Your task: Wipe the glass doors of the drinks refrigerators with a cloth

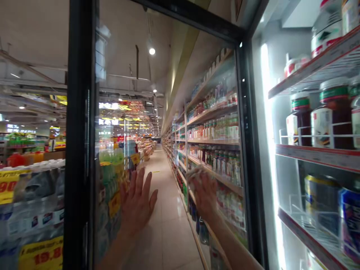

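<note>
In front of me is the glass door [168, 93] of a drinks fridge, swung open, with a black frame [80, 135] around it. My left hand [137, 198] is raised at the pane with fingers spread, holding nothing; whether the palm touches the glass I cannot tell. Bunched under the fingers of my right hand [206, 195] is a pale cloth [197, 171], held up against the pane. Part of the cloth is hidden behind the fingers.
To the right, lit fridge shelves [317, 153] hold bottles of dark drink [332, 116] and cans [322, 195]. Packs of bottled water [39, 210] with yellow price signs [42, 253] stand at the left. Through the glass show an aisle floor [171, 210] and shelves of bottles.
</note>
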The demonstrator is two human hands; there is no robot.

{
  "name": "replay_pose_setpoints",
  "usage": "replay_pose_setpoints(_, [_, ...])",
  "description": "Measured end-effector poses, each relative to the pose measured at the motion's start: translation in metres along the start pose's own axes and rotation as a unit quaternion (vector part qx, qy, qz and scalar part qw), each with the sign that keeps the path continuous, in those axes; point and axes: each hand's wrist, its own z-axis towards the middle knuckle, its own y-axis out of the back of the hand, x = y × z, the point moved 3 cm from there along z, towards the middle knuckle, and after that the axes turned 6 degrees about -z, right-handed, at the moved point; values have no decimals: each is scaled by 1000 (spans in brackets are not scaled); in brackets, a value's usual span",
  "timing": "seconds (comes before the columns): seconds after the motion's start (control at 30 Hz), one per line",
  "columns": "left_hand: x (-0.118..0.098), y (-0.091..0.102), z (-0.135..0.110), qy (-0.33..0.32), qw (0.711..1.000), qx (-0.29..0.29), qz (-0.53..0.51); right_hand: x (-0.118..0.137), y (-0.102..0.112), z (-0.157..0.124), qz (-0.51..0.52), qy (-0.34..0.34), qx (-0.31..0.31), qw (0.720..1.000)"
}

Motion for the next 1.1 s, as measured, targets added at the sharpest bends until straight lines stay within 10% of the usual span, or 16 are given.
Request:
replay_pose_setpoints(0.13, [0, -1, 0, 4, 1000, -1, 2, -40, 5, -5, -34, -191, -77, 978])
replay_pose_setpoints(0.3, [-1, -2, 0, 10, 1000, -7, -8, -31, -3, -21, -19, 63, 33, 997])
replay_pose_setpoints(0.5, [0, -4, 0, 21, 1000, 1, -23, -75, 4, -24, -55, -190, -62, 978])
replay_pose_setpoints(0.67, [0, -5, 0, 9, 1000, -9, -9, -51, -1, -34, -8, 75, 34, 997])
replay_pose_setpoints(0.83, [1, -7, -1, 13, 1000, 1, -4, -87, 5, -12, -49, -181, -83, 979])
replay_pose_setpoints(1.0, [2, -8, -1, 7, 1000, 0, 4, -75, -1, 6, -20, -2, 9, 1000])
replay_pose_setpoints(1.1, [2, -8, -2, 15, 1000, 2, -2, -92, 1, 17, -39, -77, -40, 995])
